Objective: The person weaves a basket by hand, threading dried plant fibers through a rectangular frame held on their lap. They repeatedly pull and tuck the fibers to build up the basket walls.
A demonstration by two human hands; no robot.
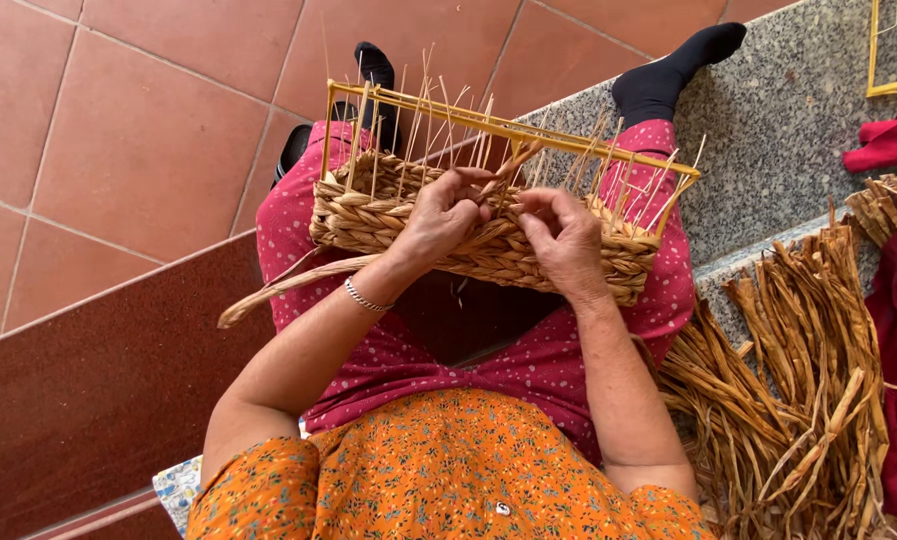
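Between our fingers (489, 195) we pinch one pale straw strand (514, 162); pull it snug against the brown woven straw basket (369, 220).

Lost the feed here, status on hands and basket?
Left hand and right hand both pinching a straw strand at the basket rim. Basket on lap, half woven. Nothing blocking; loose straw pile at right.

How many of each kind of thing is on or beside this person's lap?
Hands: 2, left hand and right hand
Half-woven basket on a yellow frame: 1
Pile of dried leaf strips: 1
Bracelet: 1
Total: 5
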